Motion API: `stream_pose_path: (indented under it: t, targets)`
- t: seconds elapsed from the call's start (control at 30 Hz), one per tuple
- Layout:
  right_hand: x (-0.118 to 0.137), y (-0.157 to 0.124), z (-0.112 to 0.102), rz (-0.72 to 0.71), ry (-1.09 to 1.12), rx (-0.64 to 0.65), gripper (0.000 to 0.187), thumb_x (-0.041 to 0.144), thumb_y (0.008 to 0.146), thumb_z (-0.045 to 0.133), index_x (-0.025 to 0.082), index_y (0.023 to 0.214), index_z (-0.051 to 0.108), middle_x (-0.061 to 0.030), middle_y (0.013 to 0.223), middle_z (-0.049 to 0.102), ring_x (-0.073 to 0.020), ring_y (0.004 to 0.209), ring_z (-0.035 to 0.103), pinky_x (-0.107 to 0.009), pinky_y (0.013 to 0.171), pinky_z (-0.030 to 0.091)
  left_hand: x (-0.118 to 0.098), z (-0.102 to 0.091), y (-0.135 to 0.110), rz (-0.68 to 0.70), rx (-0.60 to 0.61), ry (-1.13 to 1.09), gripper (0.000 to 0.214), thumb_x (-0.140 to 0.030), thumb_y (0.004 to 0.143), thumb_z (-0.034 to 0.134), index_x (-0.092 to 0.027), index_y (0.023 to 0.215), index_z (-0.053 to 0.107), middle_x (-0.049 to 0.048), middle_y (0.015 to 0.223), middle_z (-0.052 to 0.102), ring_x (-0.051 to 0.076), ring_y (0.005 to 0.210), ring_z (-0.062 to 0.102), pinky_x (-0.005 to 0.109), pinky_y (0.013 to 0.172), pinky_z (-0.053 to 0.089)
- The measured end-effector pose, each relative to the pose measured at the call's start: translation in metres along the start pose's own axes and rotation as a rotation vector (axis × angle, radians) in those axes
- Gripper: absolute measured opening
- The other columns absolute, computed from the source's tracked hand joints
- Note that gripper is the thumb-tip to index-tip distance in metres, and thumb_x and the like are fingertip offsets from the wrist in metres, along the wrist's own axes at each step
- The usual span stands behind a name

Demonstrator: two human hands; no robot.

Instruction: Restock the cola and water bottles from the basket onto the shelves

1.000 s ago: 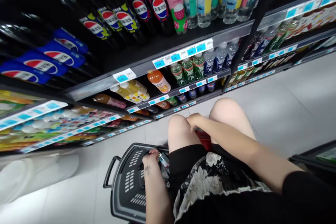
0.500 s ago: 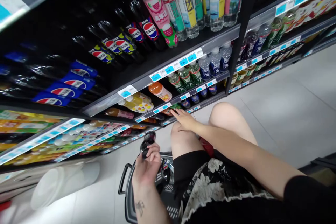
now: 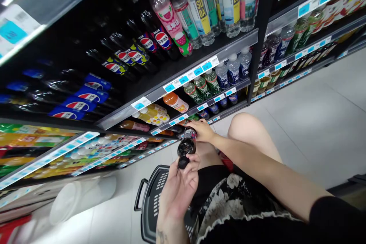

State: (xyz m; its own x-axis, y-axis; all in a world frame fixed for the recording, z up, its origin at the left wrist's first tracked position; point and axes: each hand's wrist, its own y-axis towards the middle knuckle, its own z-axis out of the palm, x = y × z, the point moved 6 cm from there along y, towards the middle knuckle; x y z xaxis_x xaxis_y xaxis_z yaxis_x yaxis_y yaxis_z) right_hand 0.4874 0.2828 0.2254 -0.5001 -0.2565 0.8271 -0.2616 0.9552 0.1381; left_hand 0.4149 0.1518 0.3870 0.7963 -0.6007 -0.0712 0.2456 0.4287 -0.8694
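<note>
Lifted across from above the basket, the bottle of dark drink (image 3: 187, 146) is now over the bent right-of-centre lap, and the right hand (image 3: 202, 131) has come off the knee to meet it. Nearest, the left hand (image 3: 180, 185) holds the bottle's cap end, fingers (image 3: 193, 160) narrowed around the dark cap (image 3: 183, 162). At the bottle's far end the right hand touches it beside the label; its fingers are partly hidden, so I cannot tell whether they close on it. Beyond the left forearm, the black shopping basket (image 3: 143, 217) stands on the tiled floor (image 3: 303, 116). Farther off, the drinks shelf (image 3: 236, 49) carries Pepsi bottles (image 3: 114, 66), a pink-labelled bottle (image 3: 171, 21) and soda bottles (image 3: 200, 13).
</note>
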Motion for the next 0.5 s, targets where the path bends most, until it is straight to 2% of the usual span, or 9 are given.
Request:
stream_pose_path:
  t: [0.13, 0.27, 0.37, 0.43, 0.5]
  targets:
    - [0.006, 0.001, -0.005, -0.044, 0.100, -0.083, 0.062, 0.017, 0.077, 0.075, 0.018, 0.136, 0.056, -0.0085, 0.136, 0.062, -0.0242, 0.124, 0.059, -0.037, 0.104, 0.039, 0.004, 0.005, -0.005, 0.000, 0.021, 0.079, 0.026, -0.028, 0.109, 0.028, -0.014, 0.103, 0.049, 0.0028, 0.087, 0.052, 0.003, 0.053, 0.045, 0.015, 0.045, 0.036]
    - [0.016, -0.001, -0.021, -0.084, 0.261, -0.222, 0.068, 0.012, 0.081, 0.065, 0.022, 0.146, 0.049, -0.0069, 0.143, 0.055, -0.0197, 0.128, 0.056, -0.029, 0.102, 0.046, 0.012, 0.010, -0.013, -0.057, 0.083, 0.228, 0.029, -0.033, 0.109, 0.030, -0.014, 0.103, 0.051, 0.0021, 0.086, 0.051, 0.004, 0.052, 0.046, 0.016, 0.044, 0.037]
    - [0.019, -0.003, -0.037, -0.080, 0.292, -0.312, 0.062, 0.014, 0.079, 0.067, 0.020, 0.139, 0.054, -0.0073, 0.136, 0.057, -0.0197, 0.124, 0.058, -0.028, 0.104, 0.047, 0.013, 0.015, -0.017, -0.088, 0.115, 0.307, 0.030, -0.035, 0.108, 0.033, -0.014, 0.101, 0.052, 0.0016, 0.085, 0.050, 0.004, 0.052, 0.047, 0.015, 0.044, 0.038]
    - [0.018, -0.005, -0.044, -0.042, 0.259, -0.330, 0.059, 0.017, 0.075, 0.072, 0.020, 0.133, 0.057, -0.0072, 0.131, 0.058, -0.0203, 0.117, 0.061, -0.028, 0.101, 0.049, 0.009, 0.021, -0.018, -0.061, 0.132, 0.335, 0.028, -0.035, 0.108, 0.036, -0.014, 0.099, 0.052, 0.0013, 0.084, 0.049, 0.004, 0.051, 0.047, 0.015, 0.044, 0.039]
    - [0.014, -0.005, -0.046, 0.024, 0.198, -0.314, 0.061, 0.024, 0.071, 0.080, 0.021, 0.128, 0.059, -0.0064, 0.125, 0.060, -0.0214, 0.110, 0.064, -0.029, 0.096, 0.051, -0.001, 0.029, -0.019, 0.044, 0.174, 0.357, 0.023, -0.032, 0.106, 0.041, -0.015, 0.094, 0.051, 0.0007, 0.083, 0.049, 0.005, 0.052, 0.047, 0.016, 0.045, 0.041]
